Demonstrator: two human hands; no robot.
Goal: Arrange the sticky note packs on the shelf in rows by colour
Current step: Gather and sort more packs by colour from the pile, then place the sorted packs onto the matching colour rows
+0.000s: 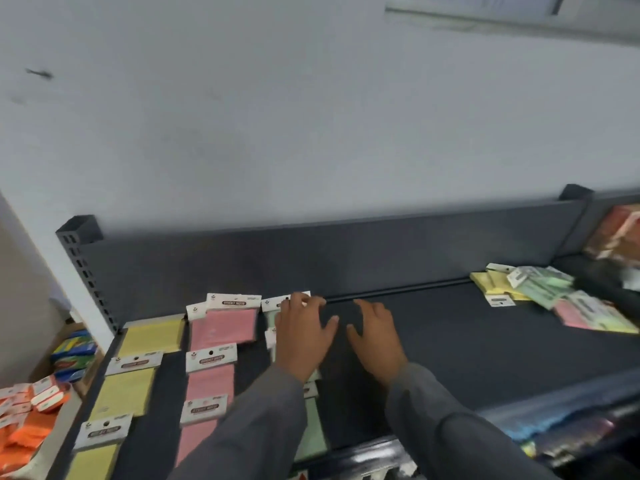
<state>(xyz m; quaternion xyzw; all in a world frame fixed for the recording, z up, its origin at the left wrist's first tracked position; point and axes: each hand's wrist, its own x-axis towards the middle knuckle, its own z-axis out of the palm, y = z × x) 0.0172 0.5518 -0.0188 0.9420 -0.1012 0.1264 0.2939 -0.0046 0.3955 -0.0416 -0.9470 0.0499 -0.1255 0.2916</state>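
On the dark shelf point(450, 341) lie three rows of sticky note packs running front to back: a yellow row point(128, 389) at the left, a pink row point(221, 330) beside it, and a green row point(313, 434) mostly hidden under my left arm. My left hand point(301, 337) lies flat with spread fingers on the rearmost green pack, touching its white header card point(273, 302). My right hand point(377, 337) hovers open just to the right, over bare shelf, holding nothing. An unsorted heap of yellow, green and pink packs point(554, 299) sits at the shelf's right end.
The shelf's dark back panel point(311, 258) rises behind the rows, with a perforated upright post point(83, 271) at the left. Orange packs point(31, 420) and blue-green boxes point(74, 355) lie lower left. Brown packaged goods point(620, 233) stand on the neighbouring shelf at the right.
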